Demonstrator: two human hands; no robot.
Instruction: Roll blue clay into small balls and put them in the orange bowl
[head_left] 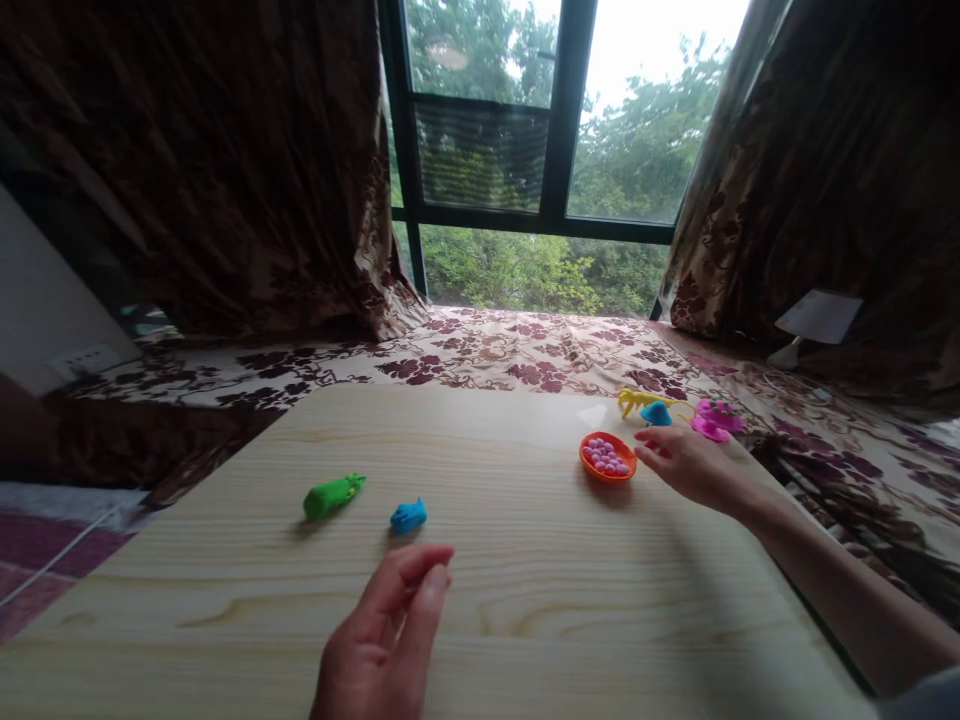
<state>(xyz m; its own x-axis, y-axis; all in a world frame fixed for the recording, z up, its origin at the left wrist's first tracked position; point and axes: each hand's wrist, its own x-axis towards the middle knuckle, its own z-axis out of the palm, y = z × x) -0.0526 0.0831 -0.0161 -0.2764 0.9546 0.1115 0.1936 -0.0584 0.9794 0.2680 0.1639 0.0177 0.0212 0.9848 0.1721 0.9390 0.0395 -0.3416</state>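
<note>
My left hand (390, 630) is raised over the near middle of the wooden table, thumb and index fingertips close together in a pinch. Whether anything lies between them I cannot make out. Just beyond it is a small blue moulded figure (408, 516), and left of that a green one (334, 496) with yellow bits. My right hand (682, 460) is beside an orange bowl (609, 477) of pink, bead-like pieces (604, 457). Its thumb and index finger are apart near the bowl's right rim; contact is unclear. A blue cone-shaped piece (656, 412) sits just behind these fingers.
A yellow legged figure (637, 401) and a pink piece with green dots (718, 418) are at the table's far right corner. Beyond the pale wooden table (465, 430) spreads a flowered cloth (525, 350) below the window. A white lamp (819, 315) stands right.
</note>
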